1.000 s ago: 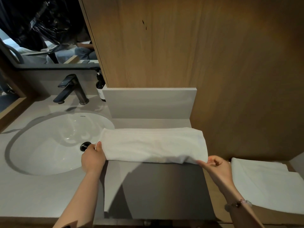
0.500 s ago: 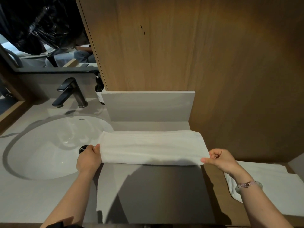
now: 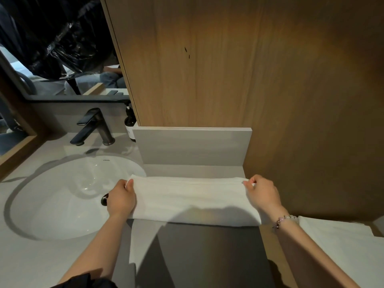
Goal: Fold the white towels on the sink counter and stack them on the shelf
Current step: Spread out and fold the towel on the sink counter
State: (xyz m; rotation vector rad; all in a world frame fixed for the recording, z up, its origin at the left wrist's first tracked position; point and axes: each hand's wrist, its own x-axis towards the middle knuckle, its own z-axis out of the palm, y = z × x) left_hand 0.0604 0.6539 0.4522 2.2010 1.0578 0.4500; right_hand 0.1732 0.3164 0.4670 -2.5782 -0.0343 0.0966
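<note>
Towel (image 3: 191, 200) lies lengthwise left-right, hands pinching its ends.

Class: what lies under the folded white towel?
The folded white towel lies on the grey stone counter; its left end reaches the white oval sink basin. The surface directly beneath is covered.

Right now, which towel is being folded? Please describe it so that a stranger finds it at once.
Start at the round white sink; right of it, on the grey counter, a white towel lies as a long band. The left hand and the right hand pinch its far corners. The other towel, lower at the far right, is untouched.
</note>
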